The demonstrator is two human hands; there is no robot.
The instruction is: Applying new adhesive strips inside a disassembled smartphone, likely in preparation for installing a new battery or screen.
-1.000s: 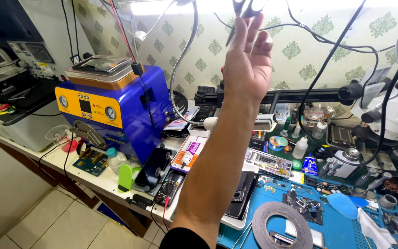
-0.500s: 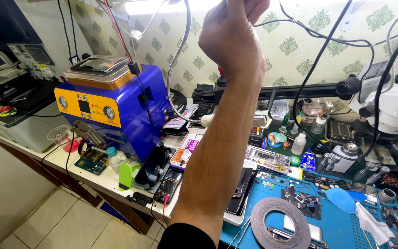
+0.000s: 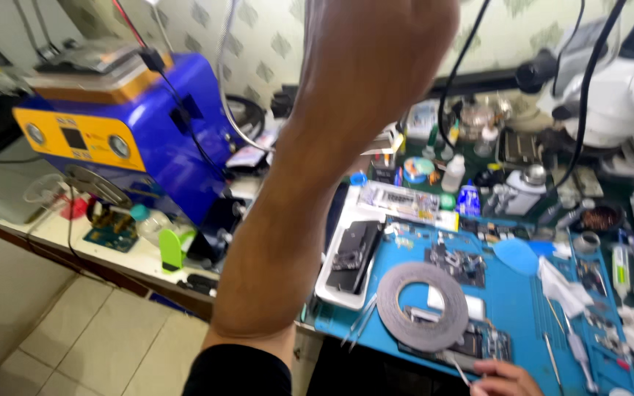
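Observation:
My left arm rises through the middle of the view. My left hand [image 3: 379, 40] is cut off by the top edge, so its fingers are hidden. My right hand [image 3: 506, 378] shows only at the bottom edge, its fingers pinched on a thin metal tool [image 3: 458, 365] over the blue work mat [image 3: 522, 308]. Just left of that hand a grey roll of tape [image 3: 423, 297] lies on the mat. A dismantled dark phone [image 3: 354, 257] rests in a white tray [image 3: 324, 293] beside my left forearm.
A blue and yellow machine [image 3: 111, 125] stands at the left with cables above it. A white microscope [image 3: 618, 88] hangs at the upper right. Small bottles [image 3: 453, 172], circuit boards [image 3: 456, 264], tweezers [image 3: 357, 323] and loose parts crowd the bench. Tiled floor [image 3: 75, 337] lies at the lower left.
My left hand went from open fingers to a closed fist, and it has risen past the top edge. The view dropped and moved closer to the bench, bringing my right hand into sight.

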